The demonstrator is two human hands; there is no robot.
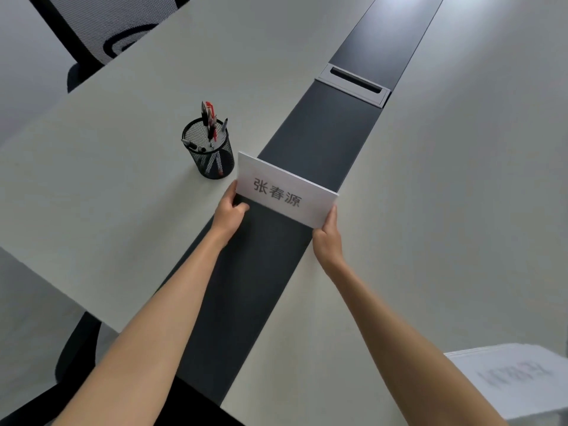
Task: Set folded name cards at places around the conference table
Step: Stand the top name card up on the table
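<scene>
Name card (284, 189): a white folded card with three dark printed Chinese characters on the face turned toward the camera; the face is a wide rectangle, clean and flat, with a thin pale edge along its top fold.
Card position: held up over the dark centre strip (319, 139) of the counter (107, 167), tilted so its left end sits higher and farther than its right end; whether its lower edge touches the strip cannot be told.
Left hand (231, 212): closed on the card's lower left corner, thumb and fingers curled around the edge, the forearm bare and reaching in from the lower left.
Right hand (328, 236): pinching the card's lower right corner, the thumb lying up along the card's short edge, the forearm bare and reaching in from the lower right.
Pen cup (209, 152): a black mesh holder standing upright on the pale part of the counter, just beside the card's left end, with several pens in it, some with red parts.
Cable hatch (353, 83): a grey framed slot set into the dark strip, well beyond the card.
Paper stack (519, 382): white sheets with blurred dark print, lying on the counter at the lower right, well apart from the hands.
Chair (92, 26): a mesh-backed seat with a black frame, beyond the counter's far left edge.
</scene>
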